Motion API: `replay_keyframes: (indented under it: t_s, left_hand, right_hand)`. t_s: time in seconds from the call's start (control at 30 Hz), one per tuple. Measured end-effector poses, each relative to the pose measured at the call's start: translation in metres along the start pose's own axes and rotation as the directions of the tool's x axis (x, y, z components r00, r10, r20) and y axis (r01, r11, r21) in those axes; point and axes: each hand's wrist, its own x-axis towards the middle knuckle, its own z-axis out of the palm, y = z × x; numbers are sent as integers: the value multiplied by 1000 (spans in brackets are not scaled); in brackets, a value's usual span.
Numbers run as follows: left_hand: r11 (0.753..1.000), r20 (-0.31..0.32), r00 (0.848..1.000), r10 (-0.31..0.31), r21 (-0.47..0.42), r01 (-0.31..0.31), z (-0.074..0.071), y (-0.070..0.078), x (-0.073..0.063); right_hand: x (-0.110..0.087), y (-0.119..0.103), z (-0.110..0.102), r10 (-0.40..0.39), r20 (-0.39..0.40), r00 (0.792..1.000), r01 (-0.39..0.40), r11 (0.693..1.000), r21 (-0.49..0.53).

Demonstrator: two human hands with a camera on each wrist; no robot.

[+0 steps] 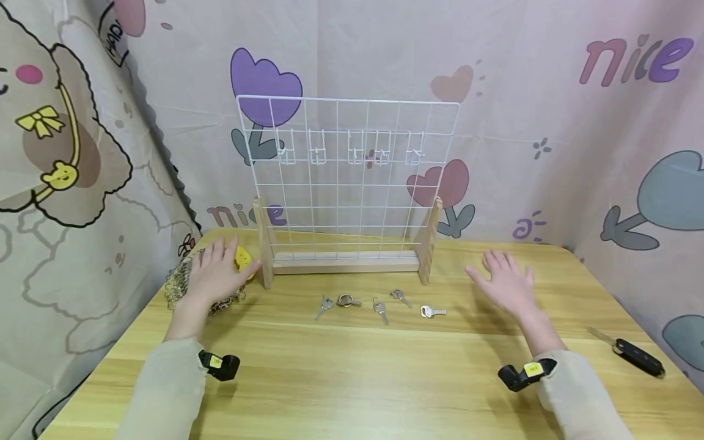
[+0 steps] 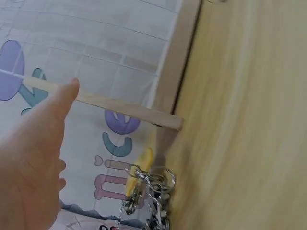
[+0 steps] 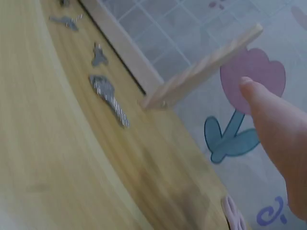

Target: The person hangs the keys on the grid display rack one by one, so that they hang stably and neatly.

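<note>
My left hand (image 1: 216, 275), fingers spread and straight, is over a heap of metal chains and rings (image 1: 178, 284) at the table's left, partly hiding it. A yellow piece (image 1: 242, 260) shows between its thumb and fingers; in the left wrist view the metal rings (image 2: 156, 182) lie beyond the hand. To the right of the rack, my right hand (image 1: 508, 286) is spread palm down over the table, holding nothing. Several silver keys lie in a loose row between the hands, among them a key (image 1: 433, 311) nearest the right hand and one with a ring (image 1: 346, 300).
A white wire grid rack (image 1: 352, 195) with several hooks (image 1: 354, 156) stands on a wooden base (image 1: 346, 263) at the back. A black-handled folding key (image 1: 638, 357) lies at the table's right. Printed cloth (image 1: 522, 201) hangs behind. A small pink loop (image 3: 232, 213) shows in the right wrist view.
</note>
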Motion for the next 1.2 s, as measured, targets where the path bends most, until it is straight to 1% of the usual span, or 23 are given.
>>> replay_keyframes:
  t_s: [0.07, 0.13, 0.17, 0.23, 0.3, 0.4, 0.47, 0.6, 0.63, 0.73, 0.77, 0.83, 0.87, 0.97, 1.03, 1.07, 1.1, 1.2]
  left_hand:
    - [999, 5, 1000, -3, -51, 3, -3, 1, 1]
    - [993, 7, 1000, -5, -120, 5, -7, 4, 4]
    - [987, 7, 1000, -5, -162, 7, -10, 5, 5]
    - [968, -9, 1000, -8, -249, 5, -16, 9, 8]
    - [934, -24, 1000, -15, -357, 5, -22, 13, 11]
    - [868, -38, 999, -31, -496, 8, -30, 20, 16]
    - [829, -37, 998, -50, -559, 20, -33, 27, 19]
    - [776, -60, 993, -100, -629, 41, -35, 37, 25]
    - [759, -67, 991, -115, -649, 44, -35, 39, 26]
    - [692, -91, 986, -141, -721, 33, -35, 43, 31]
    - [676, -101, 984, -148, -736, 26, -34, 44, 33]
    - [655, -119, 981, -156, -755, 12, -33, 47, 37]
    - [652, -131, 979, -159, -758, 5, -33, 49, 40]
    - [680, -177, 968, -178, -733, -10, -30, 51, 45]
    - [689, -204, 959, -195, -725, -14, -27, 52, 48]
    - [690, -215, 954, -208, -724, -13, -25, 52, 49]
    - [689, -225, 949, -222, -724, -10, -23, 52, 50]
    - [676, -237, 938, -253, -737, -4, -21, 51, 51]
  right_hand:
    - [1, -7, -3, -4, -52, 999, 7, 997, 74]
    - [2, -16, -6, -1, -109, 994, 20, 984, 178]
    - [2, -22, -8, 5, -138, 990, 28, 972, 235]
    - [5, -36, -10, 12, -181, 983, 58, 924, 377]
    - [8, -52, -10, 15, -198, 980, 86, 866, 492]
    - [13, -79, -8, 5, -186, 983, 113, 778, 618]
    - [14, -96, -5, -6, -157, 988, 110, 742, 662]
    - [17, -129, 5, -73, -87, 994, 113, 661, 741]
    - [16, -140, 5, -90, -70, 993, 112, 642, 759]
    - [17, -166, 17, -154, -27, 988, 114, 595, 796]
    - [18, -173, 21, -167, -6, 986, 104, 583, 806]
    - [19, -188, 29, -181, 43, 982, 69, 568, 820]
    - [21, -192, 37, -195, 65, 979, 56, 559, 827]
    - [22, -210, 51, -211, 121, 970, 17, 556, 831]
    - [22, -219, 60, -227, 137, 964, 15, 563, 826]
    - [21, -223, 64, -239, 141, 961, 22, 572, 820]
    - [21, -226, 69, -245, 149, 958, 25, 587, 809]
    - [22, -234, 81, -271, 159, 949, 46, 620, 783]
